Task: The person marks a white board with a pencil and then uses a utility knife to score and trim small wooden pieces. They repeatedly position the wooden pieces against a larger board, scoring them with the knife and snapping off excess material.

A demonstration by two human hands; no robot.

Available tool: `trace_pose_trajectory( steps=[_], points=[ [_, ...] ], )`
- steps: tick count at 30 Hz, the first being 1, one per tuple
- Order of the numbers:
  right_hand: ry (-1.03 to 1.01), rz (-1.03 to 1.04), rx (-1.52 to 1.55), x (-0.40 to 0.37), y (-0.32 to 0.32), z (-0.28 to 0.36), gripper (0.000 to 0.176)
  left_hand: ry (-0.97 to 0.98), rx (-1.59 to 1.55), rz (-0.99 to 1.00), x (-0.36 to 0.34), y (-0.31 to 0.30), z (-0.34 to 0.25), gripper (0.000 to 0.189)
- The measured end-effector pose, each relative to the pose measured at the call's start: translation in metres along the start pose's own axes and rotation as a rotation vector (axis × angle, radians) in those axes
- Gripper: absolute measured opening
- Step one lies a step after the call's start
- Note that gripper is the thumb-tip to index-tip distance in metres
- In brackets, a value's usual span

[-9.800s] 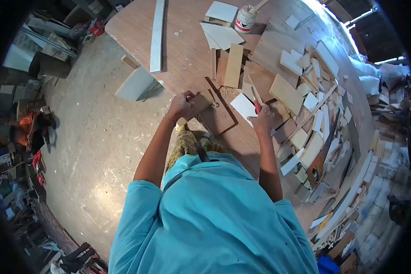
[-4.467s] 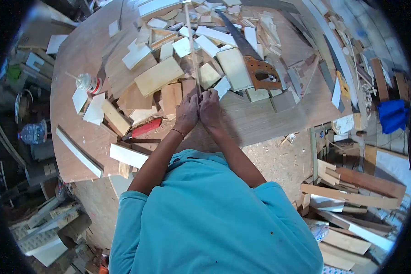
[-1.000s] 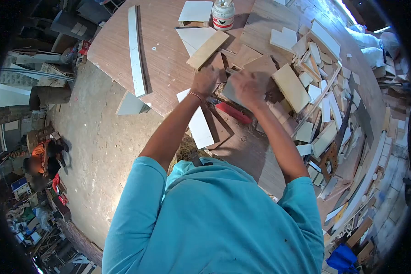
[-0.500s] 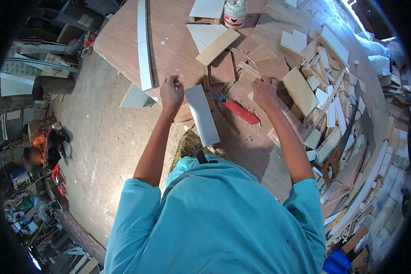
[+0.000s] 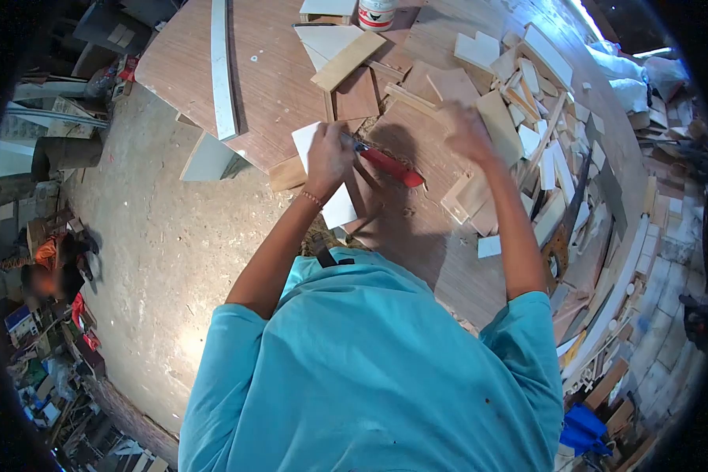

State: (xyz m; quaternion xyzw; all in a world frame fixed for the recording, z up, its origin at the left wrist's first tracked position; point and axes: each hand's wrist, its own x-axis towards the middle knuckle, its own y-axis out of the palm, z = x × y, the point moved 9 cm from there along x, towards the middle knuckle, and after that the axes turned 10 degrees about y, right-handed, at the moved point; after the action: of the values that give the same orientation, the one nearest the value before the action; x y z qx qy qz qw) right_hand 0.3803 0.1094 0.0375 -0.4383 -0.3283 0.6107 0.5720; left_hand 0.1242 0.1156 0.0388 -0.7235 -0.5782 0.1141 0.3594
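The left hand (image 5: 329, 161) is laid over the middle of a white board (image 5: 339, 208), its fingers bent; whether the board is gripped or only pressed cannot be told. The board is slanted at the near edge of the counter (image 5: 177, 67), and both its ends are left showing. Just right of this hand, a red tool (image 5: 393, 167) is seen lying among shavings. The right hand (image 5: 468, 134) is blurred, so neither its opening nor anything held can be made out; it is seen in front of the left side of a tan board (image 5: 499, 126). Towards the far edge, a slat (image 5: 348, 60) is laid near a tub (image 5: 376, 14). A long strip (image 5: 223, 71) is set near the left edge. Scraps (image 5: 553, 165) are heaped towards the right edge, with a saw (image 5: 557, 252) among them.
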Motion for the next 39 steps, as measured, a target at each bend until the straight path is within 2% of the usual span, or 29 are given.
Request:
trace_pose_trajectory(
  steps=[1,3,4,7,9,11,12,13,15,17,19,21,23,27,29,32,34,35,37,39],
  points=[
    [0.007,-0.002,-0.003,0.001,-0.011,-0.011,0.057,-0.004,-0.065,0.104,0.003,0.016,-0.009,0.035],
    [0.201,-0.138,0.138,0.001,-0.049,-0.048,0.051,0.070,-0.033,0.142,0.006,0.036,-0.028,0.036],
    [0.206,-0.151,0.135,-0.002,-0.054,-0.057,0.051,0.138,0.003,0.176,0.006,0.046,-0.040,0.037],
    [0.212,-0.283,0.221,-0.011,-0.073,-0.071,0.046,0.186,-0.026,0.257,0.000,0.070,-0.062,0.039],
    [0.228,-0.439,0.299,-0.018,-0.083,-0.075,0.042,0.190,-0.036,0.255,-0.009,0.076,-0.070,0.040],
    [0.246,-0.372,0.228,-0.018,-0.070,-0.068,0.041,0.159,-0.001,0.308,-0.015,0.080,-0.071,0.037],
    [0.269,-0.302,0.145,-0.016,-0.058,-0.064,0.041,0.220,0.013,0.241,-0.018,0.078,-0.068,0.039],
    [0.249,-0.309,0.155,-0.013,-0.049,-0.060,0.041,0.172,0.048,0.277,-0.019,0.078,-0.061,0.039],
    [0.310,-0.279,-0.015,-0.005,-0.024,-0.058,0.038,0.066,0.177,0.204,-0.021,0.058,-0.046,0.040],
    [0.261,-0.521,-0.210,-0.007,-0.027,-0.024,0.037,0.037,0.231,0.081,-0.020,0.032,-0.029,0.041],
    [0.152,-0.571,-0.353,0.012,0.004,0.007,0.039,0.008,0.280,-0.055,-0.019,0.003,-0.012,0.042],
    [0.056,-0.463,-0.111,0.023,0.018,0.054,0.039,-0.142,0.357,-0.125,-0.024,-0.021,0.014,0.045],
    [0.133,-0.252,0.014,0.061,0.068,0.065,0.038,-0.194,0.338,-0.168,-0.025,-0.040,0.034,0.046],
    [0.075,-0.204,0.103,0.083,0.083,0.120,0.036,-0.316,0.208,-0.216,-0.032,-0.064,0.077,0.046],
    [0.003,-0.264,0.224,0.097,0.086,0.137,0.035,-0.316,0.195,-0.223,-0.027,-0.070,0.089,0.043],
    [0.053,-0.252,0.108,0.120,0.067,0.163,0.031,-0.284,0.162,-0.190,-0.010,-0.073,0.100,0.042],
    [0.038,-0.276,0.085,0.143,0.065,0.179,0.029,-0.200,0.084,-0.170,0.019,-0.072,0.104,0.045],
    [0.044,-0.265,0.083,0.156,0.072,0.184,0.029,-0.210,0.081,-0.162,0.031,-0.070,0.110,0.045],
    [0.040,-0.284,0.061,0.185,0.076,0.192,0.030,-0.101,0.134,-0.084,0.069,-0.060,0.114,0.048],
    [0.002,-0.311,-0.024,0.208,0.079,0.202,0.027,-0.091,0.120,-0.044,0.101,-0.050,0.123,0.050]
  ],
)
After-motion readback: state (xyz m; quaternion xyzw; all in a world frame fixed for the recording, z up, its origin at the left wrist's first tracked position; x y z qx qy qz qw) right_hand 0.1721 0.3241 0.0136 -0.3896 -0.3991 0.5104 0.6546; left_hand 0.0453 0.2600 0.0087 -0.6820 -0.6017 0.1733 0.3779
